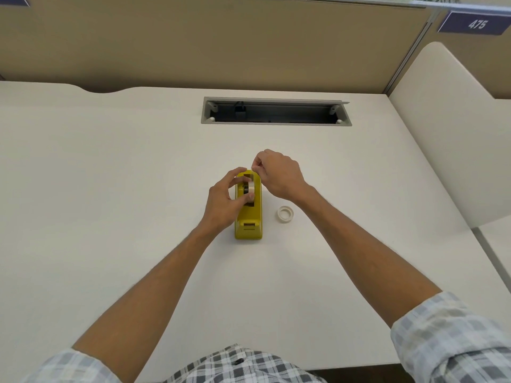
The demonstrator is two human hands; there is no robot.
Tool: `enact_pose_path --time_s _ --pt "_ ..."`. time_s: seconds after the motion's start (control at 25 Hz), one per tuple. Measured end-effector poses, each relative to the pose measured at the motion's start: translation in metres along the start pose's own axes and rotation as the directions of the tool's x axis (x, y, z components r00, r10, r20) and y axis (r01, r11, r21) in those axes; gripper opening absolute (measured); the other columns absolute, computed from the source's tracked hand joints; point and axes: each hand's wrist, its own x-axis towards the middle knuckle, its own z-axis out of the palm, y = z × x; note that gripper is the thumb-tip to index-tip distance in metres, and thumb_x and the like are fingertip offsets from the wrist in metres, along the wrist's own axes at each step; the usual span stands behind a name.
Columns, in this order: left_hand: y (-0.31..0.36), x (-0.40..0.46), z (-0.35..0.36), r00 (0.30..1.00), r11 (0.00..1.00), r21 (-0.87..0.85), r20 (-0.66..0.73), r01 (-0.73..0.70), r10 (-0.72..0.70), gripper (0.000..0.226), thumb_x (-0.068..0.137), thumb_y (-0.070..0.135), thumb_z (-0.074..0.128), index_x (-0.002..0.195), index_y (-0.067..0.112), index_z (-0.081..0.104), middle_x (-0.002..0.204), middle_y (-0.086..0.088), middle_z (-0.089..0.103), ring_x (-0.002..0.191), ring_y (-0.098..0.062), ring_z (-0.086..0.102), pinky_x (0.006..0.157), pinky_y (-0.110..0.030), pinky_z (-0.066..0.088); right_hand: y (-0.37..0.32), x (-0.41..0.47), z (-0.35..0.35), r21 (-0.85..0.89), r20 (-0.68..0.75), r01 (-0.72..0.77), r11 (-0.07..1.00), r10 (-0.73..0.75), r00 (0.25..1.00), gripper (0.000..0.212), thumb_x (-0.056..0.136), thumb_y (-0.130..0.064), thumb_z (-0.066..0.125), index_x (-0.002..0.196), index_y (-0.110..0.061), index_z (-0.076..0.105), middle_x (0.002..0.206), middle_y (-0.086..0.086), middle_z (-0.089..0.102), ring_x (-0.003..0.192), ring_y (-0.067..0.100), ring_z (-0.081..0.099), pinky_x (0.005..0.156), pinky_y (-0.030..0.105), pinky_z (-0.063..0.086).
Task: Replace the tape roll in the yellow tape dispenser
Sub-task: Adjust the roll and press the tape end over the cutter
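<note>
tape roll (250, 190) | left hand (224, 199) grips | right hand (278, 174) pinching tape end

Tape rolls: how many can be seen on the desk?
2. One white tape roll sits in the yellow plastic tape dispenser; one flat white tape roll lies on the desk right of it. None seems hidden.

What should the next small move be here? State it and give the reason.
Probably draw the tape end toward the far end of the yellow dispenser. The right hand pinches something small there, likely the loose tape end, while the left hand holds the tape roll seated in the cradle. The other roll lies apart on the desk.
</note>
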Motion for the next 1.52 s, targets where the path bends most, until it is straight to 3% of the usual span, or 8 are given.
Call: enact_pose_path --time_s 0.16,0.4,0.56,0.68,0.84,1.16,1.36,1.52 --pt "0.000 0.000 -0.001 0.999 0.999 0.004 -0.010 0.034 -0.034 0.067 0.076 0.021 0.079 0.134 0.028 0.046 0.102 0.027 0.062 0.101 0.025 0.048 0.069 0.009 0.033 -0.002 0.001 0.004 -0.011 0.025 -0.004 1.000 0.005 1.000 0.015 0.097 -0.022 0.052 0.097 -0.015 0.065 0.098 0.002 0.066 0.079 0.017 0.060 0.065 0.031 0.050" --pt "-0.003 0.007 -0.002 0.999 0.999 0.011 0.025 0.041 -0.041 0.073 0.073 0.018 0.082 0.135 0.024 0.045 0.113 0.010 0.068 0.120 -0.003 0.048 0.083 -0.003 0.029 0.000 0.001 0.008 -0.050 0.042 0.004 0.999 -0.002 0.999 0.014 0.095 -0.020 0.051 0.092 -0.017 0.064 0.095 0.001 0.065 0.076 0.019 0.059 0.060 0.032 0.046" --pt "-0.004 0.010 -0.003 0.999 0.999 0.017 0.041 0.029 -0.030 0.072 0.073 0.017 0.081 0.135 0.024 0.045 0.110 0.012 0.067 0.124 -0.007 0.048 0.098 -0.022 0.029 0.000 0.000 0.011 -0.053 0.038 0.006 0.999 -0.004 0.999 0.013 0.095 -0.022 0.052 0.093 -0.016 0.063 0.094 0.001 0.064 0.077 0.020 0.059 0.065 0.037 0.052" --pt "-0.004 0.014 -0.005 0.997 0.999 0.038 0.071 0.012 -0.015 0.072 0.073 0.016 0.081 0.135 0.024 0.046 0.110 0.012 0.066 0.121 -0.007 0.047 0.102 -0.026 0.030 0.000 -0.001 0.013 -0.049 0.039 0.012 0.999 -0.010 0.999 0.013 0.095 -0.022 0.052 0.092 -0.016 0.063 0.093 0.001 0.064 0.076 0.019 0.059 0.065 0.037 0.052" --pt "-0.003 0.016 -0.007 0.996 0.998 0.065 0.090 0.009 -0.015 0.073 0.073 0.017 0.081 0.135 0.027 0.045 0.112 0.010 0.065 0.118 -0.007 0.046 0.094 -0.022 0.031 0.000 0.000 0.014 -0.044 0.033 0.015 0.999 -0.013 0.999 0.013 0.095 -0.022 0.052 0.092 -0.016 0.063 0.093 0.002 0.064 0.076 0.019 0.059 0.064 0.036 0.051" --pt "0.000 0.016 -0.008 0.996 0.994 0.104 0.081 0.015 -0.023 0.075 0.072 0.018 0.082 0.136 0.027 0.045 0.114 0.009 0.068 0.116 -0.004 0.047 0.070 0.003 0.032 0.002 -0.002 0.017 -0.055 0.050 0.008 0.998 -0.005 0.999 0.015 0.096 -0.023 0.051 0.095 -0.015 0.064 0.095 0.002 0.065 0.077 0.020 0.059 0.066 0.037 0.053" --pt "0.005 0.012 -0.007 0.998 0.985 0.171 0.068 -0.022 0.011 0.073 0.071 0.019 0.083 0.135 0.024 0.048 0.128 0.004 0.060 0.118 -0.010 0.048 0.098 -0.024 0.038 0.000 -0.006 0.016 -0.053 0.045 0.007 0.999 -0.005 0.999 0.016 0.096 -0.024 0.050 0.097 -0.015 0.064 0.095 0.002 0.065 0.077 0.020 0.060 0.065 0.035 0.052" --pt "0.005 0.008 -0.009 0.998 0.944 0.323 0.023 -0.070 0.066 0.050 0.068 0.031 0.083 0.113 0.019 0.064 0.127 -0.002 0.056 0.117 -0.019 0.052 0.098 -0.033 0.044 -0.001 -0.008 0.014 -0.048 0.060 0.019 0.999 -0.016 0.998 0.015 0.095 -0.022 0.049 0.092 -0.016 0.063 0.093 0.001 0.064 0.076 0.020 0.059 0.060 0.031 0.045"
